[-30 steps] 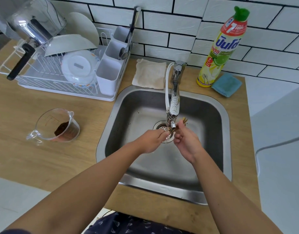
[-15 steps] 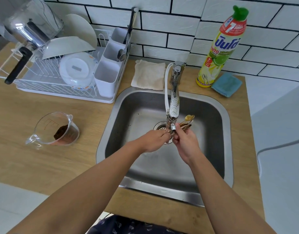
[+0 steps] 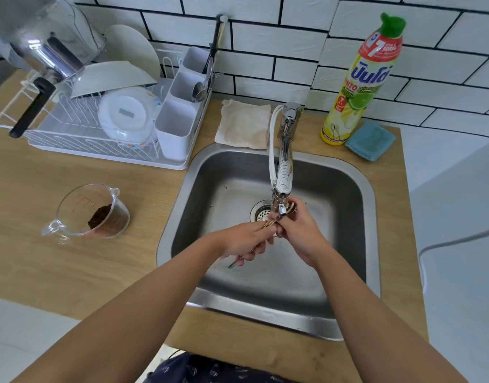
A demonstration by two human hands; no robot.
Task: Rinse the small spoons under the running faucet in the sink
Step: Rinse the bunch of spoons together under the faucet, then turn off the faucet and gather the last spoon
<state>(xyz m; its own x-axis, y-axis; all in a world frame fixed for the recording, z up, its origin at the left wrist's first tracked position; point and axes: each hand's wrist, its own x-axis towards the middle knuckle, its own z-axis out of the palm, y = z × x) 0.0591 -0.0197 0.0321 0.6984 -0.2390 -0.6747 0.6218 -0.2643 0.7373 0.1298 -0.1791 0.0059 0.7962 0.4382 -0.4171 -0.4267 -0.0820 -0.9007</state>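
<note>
Since half a sec ago I see the spoon bowls drop out of sight behind the spout tip, and handle ends now poke out below the left hand [image 3: 244,240]. Both hands sit mid-sink [image 3: 182,194] right under the faucet [image 3: 283,172] nozzle, w/ steel walls well apart on every side and bare basin toward the near rim. Left fingers are curled round the small spoons [image 3: 269,223]; only thin gold shafts show btwn the hands plus a dark tip near the left hand's lower edge. Right hand [image 3: 300,230] has fingers bent round the upper ends just beside the nozzle; bowls mostly hidden, count can't be told. Water stream too faint to make out. Drain strainer [image 3: 261,214] half covered by the hands. Measuring cup [image 3: 92,214] on the counter left of the sink holds dark brown grounds. Dish rack [image 3: 94,134] holds plates and a pot, its caddy a few utensils. Soap bottle [image 3: 359,78] stands back right by a blue sponge [image 3: 370,140]; the frame's top edge crops the rack's top left.
</note>
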